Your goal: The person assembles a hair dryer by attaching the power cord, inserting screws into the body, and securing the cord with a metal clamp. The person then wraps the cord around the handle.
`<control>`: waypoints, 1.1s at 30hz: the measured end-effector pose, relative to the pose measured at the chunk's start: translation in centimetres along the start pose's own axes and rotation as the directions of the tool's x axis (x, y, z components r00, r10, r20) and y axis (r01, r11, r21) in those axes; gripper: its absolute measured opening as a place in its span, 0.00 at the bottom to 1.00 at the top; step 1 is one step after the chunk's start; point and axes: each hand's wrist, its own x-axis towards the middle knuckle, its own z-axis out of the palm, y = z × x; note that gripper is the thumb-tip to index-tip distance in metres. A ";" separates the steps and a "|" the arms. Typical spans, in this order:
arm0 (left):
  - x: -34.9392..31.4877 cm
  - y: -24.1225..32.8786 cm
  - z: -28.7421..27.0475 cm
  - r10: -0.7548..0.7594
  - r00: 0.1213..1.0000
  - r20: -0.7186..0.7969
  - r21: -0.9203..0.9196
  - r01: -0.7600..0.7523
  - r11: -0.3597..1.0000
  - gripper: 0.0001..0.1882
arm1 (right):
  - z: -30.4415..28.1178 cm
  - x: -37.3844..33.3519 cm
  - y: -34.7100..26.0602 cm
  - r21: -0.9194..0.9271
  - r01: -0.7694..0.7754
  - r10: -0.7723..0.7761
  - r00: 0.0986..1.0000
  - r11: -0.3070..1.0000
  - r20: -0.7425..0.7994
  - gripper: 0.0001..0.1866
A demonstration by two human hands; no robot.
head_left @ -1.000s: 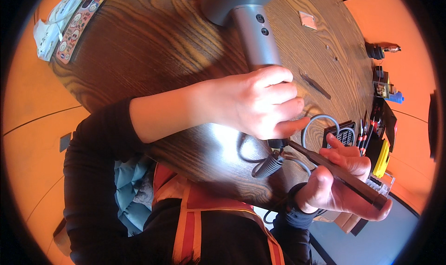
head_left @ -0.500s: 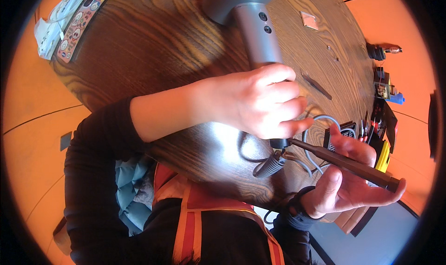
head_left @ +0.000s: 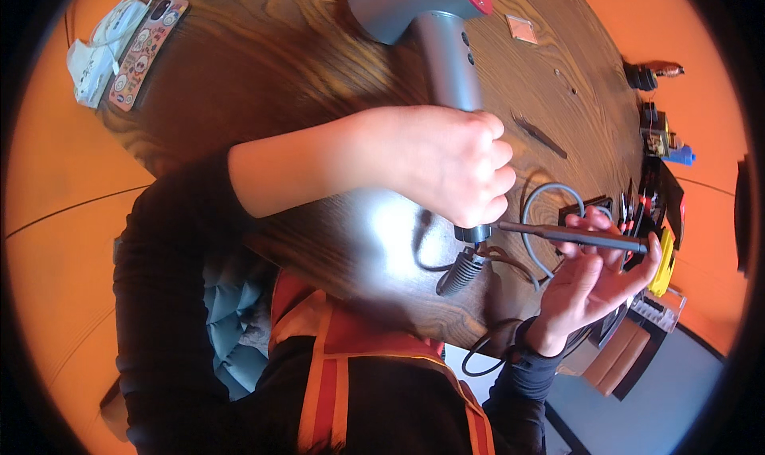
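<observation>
My left hand (head_left: pixel 450 164) is wrapped round the handle of a grey hair dryer (head_left: pixel 454 72) with a pink-red rim. Below the fist shows the handle's black lower end (head_left: pixel 473 233), and a grey ribbed cord sleeve (head_left: pixel 462 273) hangs beside it. My right hand (head_left: pixel 586 284), palm up, holds a slim dark screwdriver (head_left: pixel 586 237) almost level. One fingertip presses its back end, while the other fingers lie along the shaft. Its tip meets the side of the handle's lower end, and the exact contact spot is too small to make out.
The grey cord (head_left: pixel 530 196) loops on the wooden table (head_left: pixel 239 80) near my right hand. Tweezers (head_left: pixel 542 138) and a small clear square (head_left: pixel 522 29) lie beyond. A patterned phone (head_left: pixel 147 56) and white cables (head_left: pixel 119 29) sit far left. Tools with a yellow piece (head_left: pixel 663 268) line the right edge.
The hair dryer has turned about its handle, so its buttons show more from the side. My left fist has rolled with it. The screwdriver lies more level, and my right hand has shifted slightly up.
</observation>
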 end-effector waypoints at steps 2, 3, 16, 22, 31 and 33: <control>0.1 -0.2 0.0 0.038 0.999 0.020 -0.008 -0.038 0.999 0.07 | -1.7 -0.1 0.3 -0.011 -0.081 0.080 0.996 0.997 -0.047 0.30; 0.1 -0.3 -0.1 0.055 0.998 0.029 -0.001 -0.055 0.998 0.07 | -2.5 0.1 0.7 -0.014 -0.050 0.050 0.999 0.999 0.005 0.27; -0.7 0.3 -0.4 0.143 0.956 0.257 0.036 -0.158 0.987 0.05 | -5.6 5.2 0.2 -0.564 0.152 0.269 0.760 0.812 0.592 0.13; -0.2 0.0 -0.5 0.115 0.949 0.294 0.008 -0.122 0.992 0.05 | -4.6 4.5 0.9 -0.561 0.293 0.203 0.724 0.774 0.659 0.12; -0.5 1.0 -0.1 0.093 0.963 0.252 -0.010 -0.093 0.996 0.05 | -4.0 4.9 -0.2 -0.514 0.401 0.105 0.704 0.758 0.702 0.13; -0.9 1.3 0.0 0.094 0.964 0.250 0.011 -0.100 0.995 0.06 | -3.8 5.3 -0.4 -0.529 0.399 0.167 0.658 0.749 0.734 0.13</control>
